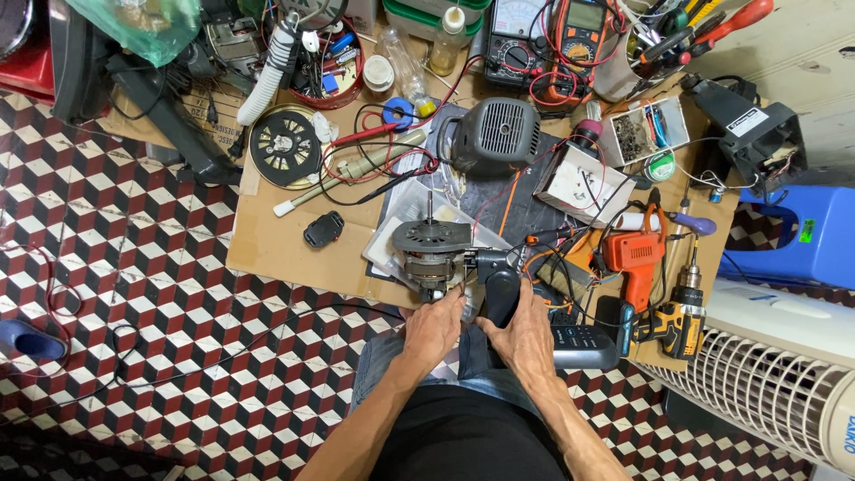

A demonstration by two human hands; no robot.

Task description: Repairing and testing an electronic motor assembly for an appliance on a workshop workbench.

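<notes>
Grey metal fan motor (431, 254) sits at frame centre on the cardboard sheet (276, 249), its housing (488, 134) already off. Left hand (434, 328) fingers touch its base; right hand (525, 337) grips the dark neck (500, 289) beside it. Reassembly looks unfinished.

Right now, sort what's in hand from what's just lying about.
In hand: left hand at the fan motor; right hand on the black housing.

Lying about: orange drill, yellow drill, multimeters, grey motor cover, black clip.
</notes>
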